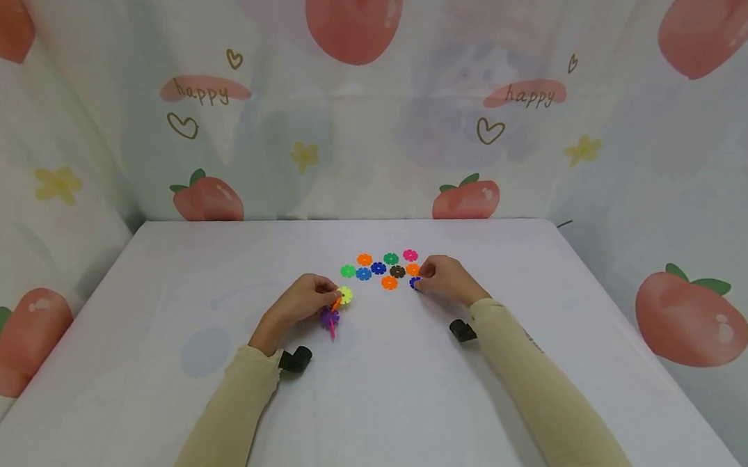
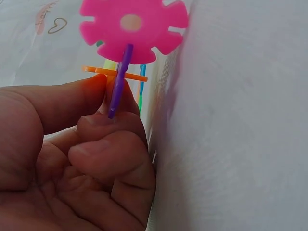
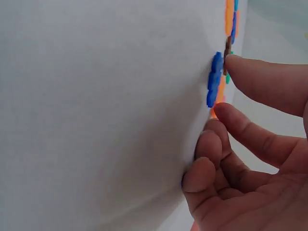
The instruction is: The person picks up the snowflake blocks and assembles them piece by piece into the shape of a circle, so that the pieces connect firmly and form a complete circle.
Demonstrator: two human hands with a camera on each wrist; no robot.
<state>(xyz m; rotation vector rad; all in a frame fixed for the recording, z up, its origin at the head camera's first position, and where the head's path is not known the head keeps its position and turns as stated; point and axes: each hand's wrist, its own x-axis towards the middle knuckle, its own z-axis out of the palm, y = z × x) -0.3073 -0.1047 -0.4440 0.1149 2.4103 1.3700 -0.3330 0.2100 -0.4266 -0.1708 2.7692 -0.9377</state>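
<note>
My left hand [image 1: 305, 300] pinches a joined piece of notched plastic flower discs. In the left wrist view, thumb and forefinger are at its orange disc [image 2: 96, 70], with the purple disc [image 2: 119, 86] slotted across it and the pink disc [image 2: 132, 21] at the end. A yellow disc [image 1: 345, 296] sits at the far side of the piece. My right hand [image 1: 447, 277] is at a dark blue disc [image 3: 214, 79] low over the table, thumb and forefinger spread at its two edges. The other right fingers curl loosely beside it.
Loose discs lie close together ahead of the hands: light green [image 1: 348, 271], light blue [image 1: 363, 274], brown [image 1: 397, 271], pink [image 1: 410, 255] and several more. A white-covered table [image 1: 367, 400] carries them. Behind it hangs a printed curtain [image 1: 378, 136]. Black devices [image 1: 462, 331] sit at both wrists.
</note>
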